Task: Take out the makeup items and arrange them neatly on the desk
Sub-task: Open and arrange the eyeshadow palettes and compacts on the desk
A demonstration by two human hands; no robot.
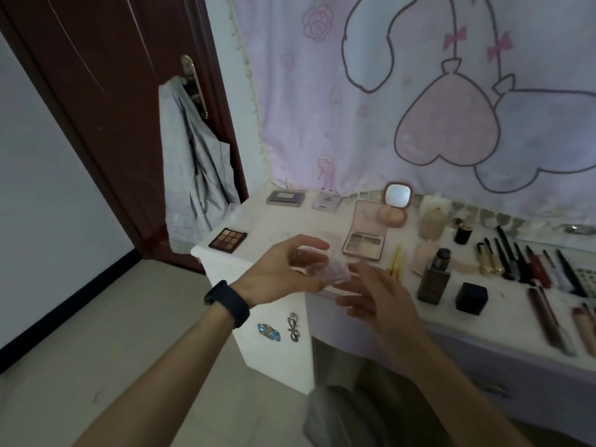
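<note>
Clear case (324, 268) in curled left hand (280, 273)

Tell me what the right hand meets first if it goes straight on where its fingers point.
Likely the clear plastic case in the left hand; the right hand points at it from close by, though depth is unclear.

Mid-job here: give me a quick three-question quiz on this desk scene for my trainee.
1. True or false: the left hand grips a clear plastic item.
2. What lies nearest the front left corner of the desk? A) brown eyeshadow palette B) black cube C) compact mirror
3. Fill in: the black band sits on the ___ wrist.
Key: 1 true; 2 A; 3 left.
</note>
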